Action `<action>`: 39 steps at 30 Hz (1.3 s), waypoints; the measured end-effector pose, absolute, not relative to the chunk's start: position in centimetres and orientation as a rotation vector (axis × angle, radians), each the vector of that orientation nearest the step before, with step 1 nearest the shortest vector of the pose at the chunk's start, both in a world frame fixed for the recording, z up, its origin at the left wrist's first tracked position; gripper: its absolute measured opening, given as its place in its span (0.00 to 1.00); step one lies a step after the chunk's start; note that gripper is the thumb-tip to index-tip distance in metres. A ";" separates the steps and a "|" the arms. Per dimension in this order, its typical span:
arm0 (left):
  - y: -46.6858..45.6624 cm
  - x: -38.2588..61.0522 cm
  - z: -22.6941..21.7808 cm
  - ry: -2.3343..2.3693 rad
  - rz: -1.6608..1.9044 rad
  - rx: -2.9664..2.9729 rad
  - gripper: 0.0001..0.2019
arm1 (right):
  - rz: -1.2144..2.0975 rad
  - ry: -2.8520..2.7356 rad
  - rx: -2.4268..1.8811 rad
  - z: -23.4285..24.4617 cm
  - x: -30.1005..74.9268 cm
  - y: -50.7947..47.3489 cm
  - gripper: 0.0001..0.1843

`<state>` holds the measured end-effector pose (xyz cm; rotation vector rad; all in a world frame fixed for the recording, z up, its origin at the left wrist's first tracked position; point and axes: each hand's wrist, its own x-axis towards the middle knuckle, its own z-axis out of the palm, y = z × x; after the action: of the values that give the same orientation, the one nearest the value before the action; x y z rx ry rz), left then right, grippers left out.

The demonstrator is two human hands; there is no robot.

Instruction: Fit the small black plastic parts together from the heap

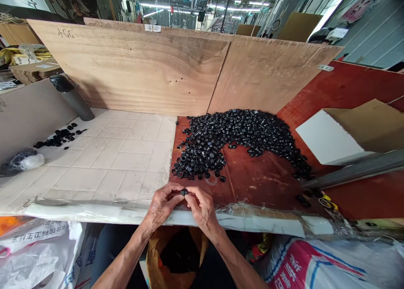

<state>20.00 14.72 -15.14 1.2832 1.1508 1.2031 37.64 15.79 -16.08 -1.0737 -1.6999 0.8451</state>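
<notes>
Between the fingertips of both hands is a small black plastic part (183, 192), held above the table's front edge. My left hand (162, 202) pinches it from the left, and my right hand (202, 205) pinches it from the right. Its exact kind is too small to make out. Beyond my hands, a large heap of similar black plastic parts (240, 131) spreads in a curve over the red board (252, 171). Below, an open brown bag (154, 255) sits between my knees, its inside dark.
Wooden panels (151, 70) close off the back. On the tiled surface (126, 167) at left are a dark bottle (74, 97), scattered black pieces (59, 137) and a plastic bag (23, 160). At right, a metal bar (356, 171) crosses before a cardboard box (334, 137); yellow-handled scissors (328, 202) lie nearby.
</notes>
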 end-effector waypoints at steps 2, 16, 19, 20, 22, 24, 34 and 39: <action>14.7 20.1 -15.2 1.134 1.204 1.262 0.12 | 0.839 -1.685 -1.111 -16.1 37.5 15.9 0.16; 14.7 20.0 -14.9 1.126 1.199 1.169 0.13 | 0.716 -1.702 -1.061 -15.1 37.6 15.6 0.09; 14.7 20.0 -14.8 1.130 1.204 1.208 0.12 | 0.728 -1.702 -1.040 -15.3 37.6 15.5 0.09; 14.7 20.0 -14.9 1.126 1.202 1.213 0.11 | 0.739 -1.701 -1.048 -15.3 37.6 15.5 0.09; 14.7 20.0 -14.9 1.115 1.198 1.217 0.11 | 0.750 -1.685 -1.075 -15.4 37.6 15.5 0.10; 14.6 20.0 -15.0 1.100 1.195 1.225 0.11 | 0.750 -1.686 -1.055 -15.5 37.7 15.5 0.09; 14.6 19.7 -15.0 1.025 1.161 1.192 0.15 | 0.869 -1.682 -1.071 -14.3 37.9 15.1 0.09; 14.0 19.9 -14.6 1.057 1.276 1.607 0.10 | 1.386 -1.262 -1.191 -13.9 37.7 14.2 0.11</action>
<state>19.93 14.04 -14.63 1.6069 1.0569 1.2763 37.73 14.24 -13.87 -1.1912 -1.2624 1.3863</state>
